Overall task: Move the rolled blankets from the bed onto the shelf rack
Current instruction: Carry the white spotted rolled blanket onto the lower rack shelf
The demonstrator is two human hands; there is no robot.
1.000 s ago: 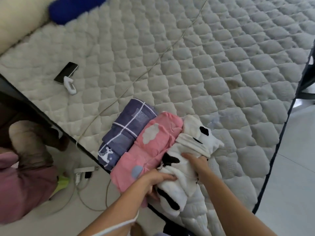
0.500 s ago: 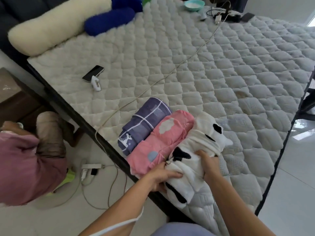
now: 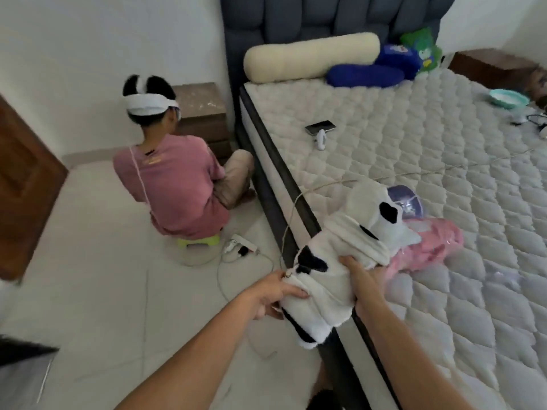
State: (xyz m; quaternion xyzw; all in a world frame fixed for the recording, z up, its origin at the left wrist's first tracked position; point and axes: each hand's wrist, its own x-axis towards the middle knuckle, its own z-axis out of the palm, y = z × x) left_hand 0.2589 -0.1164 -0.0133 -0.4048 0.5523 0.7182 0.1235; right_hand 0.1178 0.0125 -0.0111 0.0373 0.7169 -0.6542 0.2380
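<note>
White plush with black patches identifies the rolled blanket [image 3: 349, 255] held over the left edge of the bed [image 3: 414, 161]. The left hand [image 3: 273, 294] clasps its near end from the floor side; the right hand [image 3: 362, 279] clasps it from the mattress side, fingers closed into the fabric. The pink blanket roll [image 3: 426, 247] lies on the mattress just behind it, the purple blanket roll [image 3: 405, 202] beyond, both near that edge.
</note>
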